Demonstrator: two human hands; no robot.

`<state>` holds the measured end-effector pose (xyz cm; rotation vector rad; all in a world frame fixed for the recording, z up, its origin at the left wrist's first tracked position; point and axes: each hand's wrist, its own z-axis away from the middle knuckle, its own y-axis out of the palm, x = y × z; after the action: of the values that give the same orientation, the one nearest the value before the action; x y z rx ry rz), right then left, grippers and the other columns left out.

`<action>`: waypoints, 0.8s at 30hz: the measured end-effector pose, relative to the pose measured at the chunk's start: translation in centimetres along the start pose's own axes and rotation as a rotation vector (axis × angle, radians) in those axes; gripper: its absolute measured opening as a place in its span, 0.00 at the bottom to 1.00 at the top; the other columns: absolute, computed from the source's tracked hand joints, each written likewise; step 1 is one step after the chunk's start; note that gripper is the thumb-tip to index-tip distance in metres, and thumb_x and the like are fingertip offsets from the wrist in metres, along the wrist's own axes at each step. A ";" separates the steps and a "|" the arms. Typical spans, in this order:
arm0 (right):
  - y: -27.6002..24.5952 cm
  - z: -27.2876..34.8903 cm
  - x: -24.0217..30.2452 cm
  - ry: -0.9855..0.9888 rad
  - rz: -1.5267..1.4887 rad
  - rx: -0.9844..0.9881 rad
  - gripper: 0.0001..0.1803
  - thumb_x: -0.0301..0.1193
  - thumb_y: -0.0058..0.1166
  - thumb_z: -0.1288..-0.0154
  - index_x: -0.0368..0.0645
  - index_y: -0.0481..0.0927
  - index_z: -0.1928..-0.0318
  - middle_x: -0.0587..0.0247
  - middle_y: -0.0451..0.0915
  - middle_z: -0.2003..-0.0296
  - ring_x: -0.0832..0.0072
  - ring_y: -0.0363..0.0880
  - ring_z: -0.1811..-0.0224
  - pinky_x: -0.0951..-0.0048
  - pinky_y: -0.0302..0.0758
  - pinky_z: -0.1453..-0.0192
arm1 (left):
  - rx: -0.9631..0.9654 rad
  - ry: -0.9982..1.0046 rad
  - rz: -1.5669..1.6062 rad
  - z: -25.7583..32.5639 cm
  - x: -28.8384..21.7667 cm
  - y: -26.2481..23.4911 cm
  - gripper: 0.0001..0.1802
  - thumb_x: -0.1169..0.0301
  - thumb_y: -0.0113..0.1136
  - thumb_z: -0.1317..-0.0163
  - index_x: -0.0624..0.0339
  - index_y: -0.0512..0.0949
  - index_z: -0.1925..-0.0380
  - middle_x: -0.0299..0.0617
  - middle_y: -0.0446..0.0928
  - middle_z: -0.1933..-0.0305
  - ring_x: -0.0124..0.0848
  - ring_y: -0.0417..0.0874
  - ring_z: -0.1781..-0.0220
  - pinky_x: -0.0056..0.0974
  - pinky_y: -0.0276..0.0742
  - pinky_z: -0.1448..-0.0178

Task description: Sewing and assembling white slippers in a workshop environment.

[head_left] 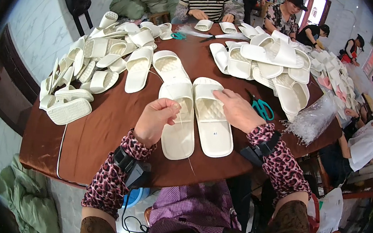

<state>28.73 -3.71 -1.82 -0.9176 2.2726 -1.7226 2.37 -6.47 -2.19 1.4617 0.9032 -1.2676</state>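
Observation:
Two cream slippers lie side by side before me, soles down with toe ends away from me: a left slipper [177, 138] and a right slipper [215, 139] with a small round sticker on its insole. My left hand [154, 119] is closed in a pinch above the left slipper, holding a thin clear strand [182, 124] that trails down over the insole past the heel. My right hand [239, 110] rests on the strap of the right slipper, fingers stretched across it; its thumb is hidden. Touching the pair's far end is another cream slipper [171, 66].
Cream slippers [95, 48] pile up at left, and another heap [276, 53] stands at right. Teal-handled scissors [262, 109] lie right of my right hand, near a bag of clear strands [314, 121]. Across the brown-covered table [104, 140], a person [205, 5] handles two slippers.

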 end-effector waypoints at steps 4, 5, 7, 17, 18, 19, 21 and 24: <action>-3.2 0.8 2.6 0.034 -0.313 -0.048 0.18 0.23 0.48 0.41 0.38 0.75 0.48 0.53 0.78 0.57 0.63 0.77 0.58 0.68 0.74 0.52 | -0.025 0.075 0.130 1.0 -2.2 2.0 0.06 0.71 0.56 0.37 0.62 0.77 0.67 0.35 0.75 0.70 0.23 0.72 0.70 0.30 0.69 0.63; -4.2 0.9 3.7 0.112 -0.547 0.028 0.16 0.24 0.50 0.39 0.35 0.76 0.50 0.58 0.80 0.60 0.72 0.78 0.63 0.73 0.75 0.56 | -0.017 0.100 0.182 1.2 -2.8 2.6 0.07 0.70 0.58 0.37 0.63 0.77 0.66 0.35 0.76 0.71 0.23 0.72 0.71 0.29 0.70 0.64; -4.5 1.3 5.6 0.104 -0.844 0.095 0.15 0.27 0.51 0.35 0.34 0.77 0.49 0.64 0.81 0.65 0.83 0.75 0.70 0.80 0.74 0.64 | 0.001 0.128 0.220 1.7 -3.5 3.8 0.07 0.70 0.57 0.37 0.63 0.77 0.66 0.36 0.76 0.70 0.24 0.73 0.71 0.30 0.70 0.64; -5.4 5.5 9.0 0.312 -1.321 0.361 0.09 0.30 0.48 0.32 0.39 0.76 0.56 0.69 0.76 0.76 0.87 0.67 0.83 0.86 0.65 0.81 | -0.033 0.176 0.247 4.0 -4.4 4.9 0.04 0.74 0.53 0.36 0.62 0.74 0.68 0.40 0.75 0.71 0.28 0.73 0.73 0.32 0.70 0.67; -5.4 5.6 8.9 0.290 -1.227 0.329 0.09 0.31 0.49 0.32 0.39 0.77 0.58 0.70 0.76 0.76 0.88 0.69 0.82 0.85 0.66 0.80 | -0.037 0.140 0.116 4.1 -4.1 4.4 0.05 0.73 0.53 0.36 0.63 0.74 0.68 0.39 0.75 0.72 0.27 0.74 0.74 0.31 0.71 0.68; -5.4 5.6 8.8 0.270 -1.133 0.297 0.10 0.32 0.49 0.32 0.38 0.77 0.59 0.71 0.76 0.77 0.88 0.70 0.80 0.85 0.67 0.78 | -0.043 0.106 -0.016 4.3 -3.9 4.0 0.06 0.72 0.53 0.36 0.64 0.74 0.68 0.39 0.76 0.73 0.27 0.74 0.75 0.31 0.71 0.70; -5.3 5.9 8.8 0.200 -1.065 0.153 0.08 0.31 0.51 0.35 0.38 0.78 0.63 0.65 0.78 0.78 0.78 0.76 0.79 0.78 0.72 0.74 | 0.008 0.013 -0.245 5.4 -3.9 4.0 0.09 0.71 0.55 0.37 0.67 0.76 0.69 0.38 0.77 0.75 0.23 0.75 0.76 0.28 0.71 0.72; -6.0 5.7 8.2 0.019 -0.480 -0.044 0.06 0.30 0.51 0.39 0.41 0.76 0.66 0.48 0.78 0.75 0.53 0.78 0.71 0.60 0.75 0.67 | 0.116 0.057 -0.544 7.4 -3.6 4.6 0.10 0.70 0.57 0.38 0.68 0.78 0.68 0.37 0.78 0.76 0.22 0.77 0.73 0.29 0.73 0.67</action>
<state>27.09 -13.82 3.70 -1.5649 2.2354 -1.8565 4.13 -14.58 2.25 1.3930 1.3437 -1.6999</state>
